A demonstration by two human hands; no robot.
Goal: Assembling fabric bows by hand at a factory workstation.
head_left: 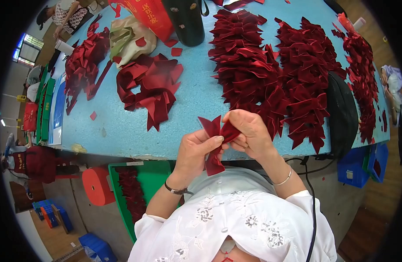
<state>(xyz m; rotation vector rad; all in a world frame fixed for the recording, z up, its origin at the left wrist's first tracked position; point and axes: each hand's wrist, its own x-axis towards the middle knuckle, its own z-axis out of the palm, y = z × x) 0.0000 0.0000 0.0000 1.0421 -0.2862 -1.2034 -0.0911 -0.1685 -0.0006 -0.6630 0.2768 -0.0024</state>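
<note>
Both my hands hold one dark red velvet bow [213, 125] above the table's near edge. My left hand [195, 150] pinches it at the middle, thumb on top, with a tail hanging below the fingers. On the other side, my right hand [252, 131] closes its thumb and fingers round the bow's right loop. Parts of the loop are hidden behind the fingers. Just beyond my right hand lie thick rows of finished-looking red bows [249, 70]. A loose heap of red ribbon strips [153, 83] rests beyond my left hand.
The blue table [118, 135] carries more ribbon [85, 65], a cloth bag [137, 37], a dark tumbler [185, 22] and another bow row [303, 78]. A black bag [343, 115] sits at the right. Below stand a green crate [118, 192] and blue bins [356, 168]. Other people are nearby.
</note>
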